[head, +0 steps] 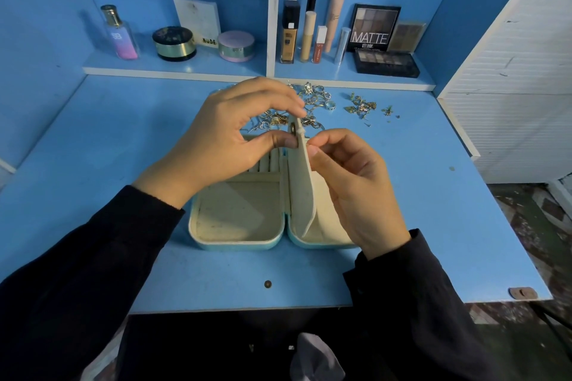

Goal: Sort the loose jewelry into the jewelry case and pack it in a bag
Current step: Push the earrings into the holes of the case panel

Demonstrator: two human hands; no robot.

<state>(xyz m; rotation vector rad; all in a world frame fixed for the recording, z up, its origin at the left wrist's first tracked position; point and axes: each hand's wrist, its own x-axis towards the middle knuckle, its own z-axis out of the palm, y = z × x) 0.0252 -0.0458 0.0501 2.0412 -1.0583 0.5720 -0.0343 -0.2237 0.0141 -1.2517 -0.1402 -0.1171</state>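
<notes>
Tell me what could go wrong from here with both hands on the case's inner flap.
The flap, pinched upright by the left hand and right hand, may drop over the compartments of the open jewelry case if released. The loose jewelry lies just behind the hands; a careless reach could scatter small pieces.

Your jewelry case (238,219) lies open at the middle of the desk (123,148), nearer the front edge, with its cream inner flap (305,182) standing upright between the two halves. Your left hand (223,139) pinches the flap's top, thumb by the snap. Your right hand (353,182) pinches its edge just below. The loose jewelry (318,99) lies heaped behind the case toward the back edge, with a smaller cluster (362,107) nearer the desk's right edge.
</notes>
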